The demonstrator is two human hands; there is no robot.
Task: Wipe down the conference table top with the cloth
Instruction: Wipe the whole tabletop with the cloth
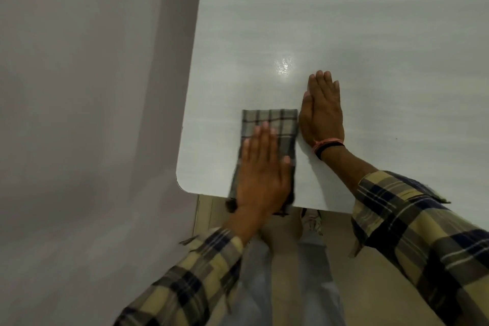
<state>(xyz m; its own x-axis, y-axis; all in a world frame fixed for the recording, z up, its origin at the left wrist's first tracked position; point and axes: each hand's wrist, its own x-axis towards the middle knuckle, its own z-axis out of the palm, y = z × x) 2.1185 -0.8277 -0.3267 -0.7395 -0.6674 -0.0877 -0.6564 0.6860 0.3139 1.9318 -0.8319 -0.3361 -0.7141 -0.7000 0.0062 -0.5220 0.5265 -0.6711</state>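
A folded grey plaid cloth [274,122] lies flat on the pale grey conference table top [344,21], near its front left corner. The cloth's near end hangs over the table's front edge. My left hand [260,167] presses flat on the cloth's near half with straight fingers. My right hand [321,111] rests flat on the bare table just right of the cloth, its thumb side along the cloth's right edge. A pink and a black band circle the right wrist.
The table's rounded front left corner [182,182] stands next to a plain grey wall [92,114] on the left. A bright light reflection [283,65] shows beyond the hands. Below the front edge are my legs and a shoe [312,219] on a beige floor.
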